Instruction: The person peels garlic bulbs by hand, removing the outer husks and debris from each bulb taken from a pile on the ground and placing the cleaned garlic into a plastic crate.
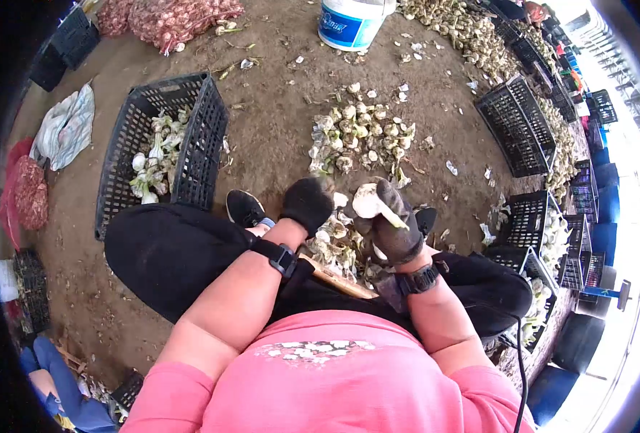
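Garlic bulb (367, 201): at the right hand, white face up, stem pointing near and right.
Right hand (399, 231): gloved, fingers pinching the bulb.
Left hand (308, 205): gloved, fingers curled; cannot tell whether they pinch anything.
Gap: narrow, between the hands.
Garlic pile (360, 136): just beyond the hands, loose-edged.
Left crate (203, 155): near edge partly behind the left knee (158, 252).
Open ground (269, 119): between left crate and pile; more toward the right crate (516, 126).
Bucket (349, 32): far, beyond the pile.
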{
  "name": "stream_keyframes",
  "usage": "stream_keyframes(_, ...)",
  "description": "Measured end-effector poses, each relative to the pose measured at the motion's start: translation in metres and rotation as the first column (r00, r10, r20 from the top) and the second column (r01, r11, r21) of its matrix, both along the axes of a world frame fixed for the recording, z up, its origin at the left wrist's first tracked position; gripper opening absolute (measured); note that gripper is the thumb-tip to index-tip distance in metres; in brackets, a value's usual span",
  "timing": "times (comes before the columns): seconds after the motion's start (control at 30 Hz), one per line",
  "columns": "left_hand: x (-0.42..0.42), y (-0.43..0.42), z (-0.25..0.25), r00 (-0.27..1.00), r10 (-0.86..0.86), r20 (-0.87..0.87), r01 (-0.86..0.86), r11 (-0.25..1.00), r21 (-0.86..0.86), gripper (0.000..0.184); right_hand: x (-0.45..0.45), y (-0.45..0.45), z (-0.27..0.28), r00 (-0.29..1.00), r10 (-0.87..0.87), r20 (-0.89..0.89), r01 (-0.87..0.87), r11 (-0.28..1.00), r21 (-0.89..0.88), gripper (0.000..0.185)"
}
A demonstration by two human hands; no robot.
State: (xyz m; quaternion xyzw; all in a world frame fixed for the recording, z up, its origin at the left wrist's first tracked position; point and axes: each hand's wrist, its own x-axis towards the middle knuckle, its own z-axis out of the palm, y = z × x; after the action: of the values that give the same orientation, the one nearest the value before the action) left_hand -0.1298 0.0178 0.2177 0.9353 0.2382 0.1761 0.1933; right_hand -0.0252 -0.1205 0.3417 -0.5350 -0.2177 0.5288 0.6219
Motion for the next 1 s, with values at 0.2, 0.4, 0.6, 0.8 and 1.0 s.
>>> stream_keyframes(0.2, -0.002, -0.004, 0.049, 0.944, -0.131, -0.302, -0.044, 0.859, -0.510, 0.076, 0.030, -0.006, -0.008, 0.964, -0.260, -0.049, 0.265, 0.953, 0.145, 0.034)
stream_keyframes(0.4, 0.005, -0.028, 0.105, 0.857, 0.002, 0.516, 0.506, -0.191, -0.841, 0.051, 0.012, -0.007, -0.012, 0.965, -0.177, -0.194, 0.192, 0.979, 0.060, 0.028)
stream_keyframes(0.6, 0.005, -0.028, 0.055, 0.916, 0.085, 0.392, 0.379, 0.134, -0.915, 0.057, 0.015, -0.001, -0.036, 0.846, -0.173, 0.504, 0.160, 0.985, 0.068, 0.019)
stream_keyframes(0.8, 0.004, -0.034, 0.059, 0.947, 0.042, 0.319, 0.171, 0.773, -0.611, 0.059, 0.009, 0.008, -0.017, 0.255, 0.217, 0.942, 0.185, 0.946, -0.268, 0.030)
stream_keyframes(1.0, 0.001, -0.026, 0.068, 0.956, 0.028, 0.291, 0.216, 0.604, -0.767, 0.051, 0.038, -0.002, -0.064, 0.452, 0.162, 0.877, 0.165, 0.951, -0.261, 0.020)
